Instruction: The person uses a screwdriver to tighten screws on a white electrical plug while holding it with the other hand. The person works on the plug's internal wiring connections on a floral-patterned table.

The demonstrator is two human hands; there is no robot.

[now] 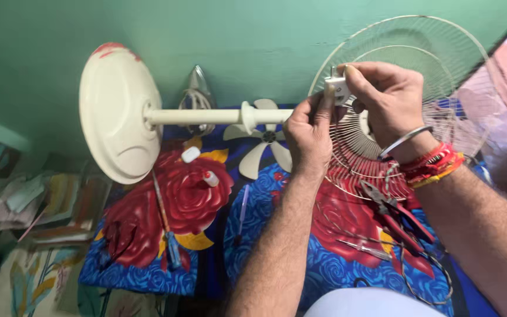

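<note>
The fan stand lies on its side at left, the blade behind it, the wire guard leans right, pliers lying below it on the cloth.

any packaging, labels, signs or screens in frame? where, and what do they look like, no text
No signs, screens or labels can be made out.
Loose stack of papers or printed sheets: far left on the floor, flat, pale with mixed colours, too blurred to tell more.
Small white plastic part: held between left hand and right hand in front of the white wire fan guard; blocky, no label visible.
</note>
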